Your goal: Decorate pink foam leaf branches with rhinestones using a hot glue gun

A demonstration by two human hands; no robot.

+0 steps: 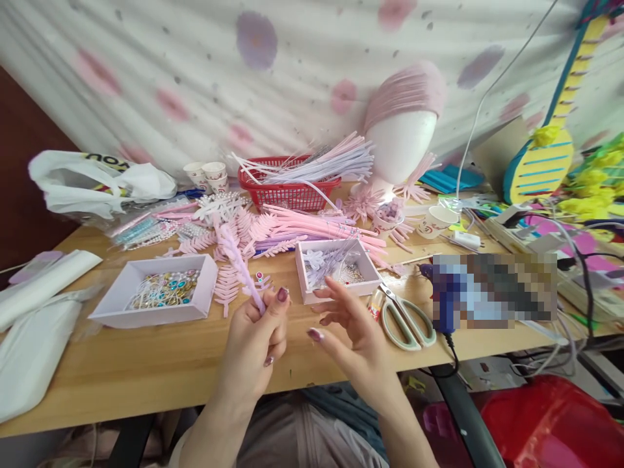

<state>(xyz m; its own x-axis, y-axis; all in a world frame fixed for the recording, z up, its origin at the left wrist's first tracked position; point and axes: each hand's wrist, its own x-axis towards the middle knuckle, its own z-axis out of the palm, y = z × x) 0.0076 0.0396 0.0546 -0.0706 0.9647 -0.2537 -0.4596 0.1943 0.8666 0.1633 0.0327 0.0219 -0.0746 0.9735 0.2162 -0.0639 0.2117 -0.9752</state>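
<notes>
My left hand (260,341) is closed round the lower end of a lilac pipe cleaner piece (240,263), which points up and to the left, its upper part bent into short leaf-like loops. Fingers apart, my right hand (353,331) hovers beside it with nothing visible in its grasp. Just behind my right fingers stands a white box (307,286) with lilac pieces and small beads. To the left is another white box (156,315) of gold and turquoise gems. Pink pipe cleaner leaves (227,289) lie flat behind my left hand.
Scissors (408,318) and a blue glue gun (442,296) lie at right. Farther back are a red basket (292,195) of pipe cleaners, a white foam head (402,140) and paper cups (436,222). Plastic bags (39,351) cover the left side; cables (582,273) run along the right.
</notes>
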